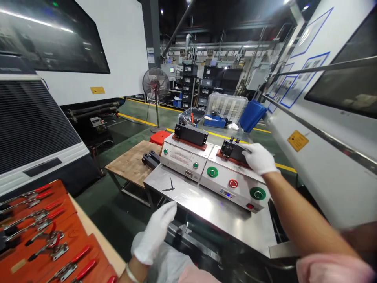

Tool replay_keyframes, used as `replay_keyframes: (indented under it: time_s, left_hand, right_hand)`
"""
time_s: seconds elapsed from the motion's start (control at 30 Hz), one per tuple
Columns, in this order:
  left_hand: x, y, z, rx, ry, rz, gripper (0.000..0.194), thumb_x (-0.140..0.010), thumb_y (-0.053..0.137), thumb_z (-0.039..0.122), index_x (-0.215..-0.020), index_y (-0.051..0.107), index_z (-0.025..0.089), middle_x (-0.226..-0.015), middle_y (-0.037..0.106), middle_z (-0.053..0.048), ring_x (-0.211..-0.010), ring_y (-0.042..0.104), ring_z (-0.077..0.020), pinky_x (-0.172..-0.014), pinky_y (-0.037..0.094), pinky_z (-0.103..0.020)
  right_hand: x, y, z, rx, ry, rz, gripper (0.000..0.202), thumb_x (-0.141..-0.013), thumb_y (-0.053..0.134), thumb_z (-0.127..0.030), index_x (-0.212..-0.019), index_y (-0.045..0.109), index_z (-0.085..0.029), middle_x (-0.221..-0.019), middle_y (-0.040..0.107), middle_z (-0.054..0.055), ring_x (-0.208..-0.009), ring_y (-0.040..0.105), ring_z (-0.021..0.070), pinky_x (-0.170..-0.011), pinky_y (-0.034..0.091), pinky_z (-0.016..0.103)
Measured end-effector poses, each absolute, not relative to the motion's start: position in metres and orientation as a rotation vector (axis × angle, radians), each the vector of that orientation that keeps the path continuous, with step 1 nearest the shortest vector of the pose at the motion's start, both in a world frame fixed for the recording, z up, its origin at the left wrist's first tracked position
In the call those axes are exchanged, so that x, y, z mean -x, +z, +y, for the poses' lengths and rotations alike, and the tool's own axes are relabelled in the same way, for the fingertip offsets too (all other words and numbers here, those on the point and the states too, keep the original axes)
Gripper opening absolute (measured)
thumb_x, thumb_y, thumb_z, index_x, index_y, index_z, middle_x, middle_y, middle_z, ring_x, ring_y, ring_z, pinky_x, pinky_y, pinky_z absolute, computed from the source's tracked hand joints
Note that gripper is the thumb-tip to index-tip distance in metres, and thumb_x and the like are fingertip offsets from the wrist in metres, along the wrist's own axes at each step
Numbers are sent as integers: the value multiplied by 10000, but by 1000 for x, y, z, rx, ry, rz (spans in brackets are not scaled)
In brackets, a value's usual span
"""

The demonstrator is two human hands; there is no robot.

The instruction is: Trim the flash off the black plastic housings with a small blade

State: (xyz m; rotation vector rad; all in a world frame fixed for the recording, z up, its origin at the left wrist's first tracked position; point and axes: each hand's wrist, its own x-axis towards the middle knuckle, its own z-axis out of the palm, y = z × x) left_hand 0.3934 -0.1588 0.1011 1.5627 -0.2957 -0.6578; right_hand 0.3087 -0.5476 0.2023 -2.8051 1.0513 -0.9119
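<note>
My right hand point(259, 158), in a white glove, has its fingers closed on the right end of a black rectangular block point(235, 150). That block lies on a reddish-brown base on top of the right-hand control box point(232, 179), which has green-ringed buttons and a red one. A similar black block point(191, 133) rests on the left-hand control box point(184, 159). My left hand point(157, 232), also gloved, hangs before the steel table's edge with fingers extended and nothing visible in them. Two thin black pieces point(170, 186) lie on the steel table point(206, 208), beyond my left hand.
At lower left, toggle clamps with red handles point(79, 253) cover an orange-red board point(73, 220). Another black part point(151, 159) sits on a wooden table point(125, 163). A red stool point(160, 137) and a fan point(155, 83) stand behind. White machines flank both sides.
</note>
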Motion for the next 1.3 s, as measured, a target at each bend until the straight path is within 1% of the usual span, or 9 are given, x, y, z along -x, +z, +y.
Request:
replay_keyframes:
  time_s: [0.1,0.3,0.5,0.8,0.9,0.97,1.1,1.2,1.3]
  left_hand:
    - [-393,83,-193,-1746,-632,-546,504,-817,586,382,-1237,621,106,-1303,614,-145,-1207,561,-261,-1076,402,-390]
    - [-398,68,-289,-1981,-399,-1145,569,-832,541,328,-1367,514,136,-1253,622,-144,-1137,576,-266,-1002,450,-411]
    - [-413,72,-362,-2297,68,-1449,665,-859,523,391,-1436,396,87,-1391,512,-175,-1126,526,-337,-922,446,-465]
    - [-418,66,-380,-2349,224,-1495,593,-860,515,319,-1370,451,24,-1195,598,-185,-1040,527,-324,-868,436,-461]
    - [-418,69,-372,-2321,124,-1505,609,-852,537,359,-1375,456,58,-1180,607,-174,-1032,540,-317,-858,452,-464]
    - [-413,65,-352,-2300,26,-1483,556,-846,556,377,-1326,520,98,-1153,627,-157,-1029,559,-299,-876,458,-448]
    - [-381,41,-280,-2288,-329,-1255,273,-866,509,334,-970,705,176,-909,687,-98,-866,621,-248,-810,493,-380]
    - [-352,24,-222,-2261,-571,-1088,311,-835,533,323,-1049,715,188,-973,703,-112,-913,639,-266,-855,503,-400]
    - [-334,22,-172,-2260,-694,-810,401,-810,546,290,-1160,685,153,-1099,688,-141,-1029,625,-284,-964,476,-429]
  right_hand:
    - [-262,143,-512,2651,-945,1172,295,-869,512,-385,-904,743,-206,-881,705,84,-824,628,218,-669,424,286]
    - [-201,56,-501,1886,-971,1523,508,-673,572,-535,-937,734,-133,-932,710,148,-905,640,319,-745,482,379]
    - [-208,60,-510,1704,-1029,1522,510,-586,588,-580,-825,709,-146,-875,724,135,-896,650,299,-742,501,350]
    - [-210,70,-516,1522,-931,1577,416,-555,660,-537,-757,661,-174,-755,699,71,-780,633,259,-684,469,325]
    - [-211,73,-509,1614,-891,1581,395,-581,650,-519,-775,662,-175,-785,700,74,-807,635,266,-720,475,340]
    - [-224,72,-489,1767,-877,1489,394,-703,568,-519,-858,676,-173,-810,700,76,-837,640,259,-755,484,344]
    - [-294,53,-420,2211,-383,683,388,-908,373,-342,-1151,647,-213,-998,706,57,-936,646,202,-857,498,298]
    - [-366,38,-371,2539,-53,289,428,-874,393,-145,-1211,637,-247,-1151,661,51,-1042,610,173,-906,452,246]
    - [-427,32,-345,2615,30,182,371,-889,441,-158,-1179,655,-248,-1124,654,75,-1000,613,191,-862,439,262]
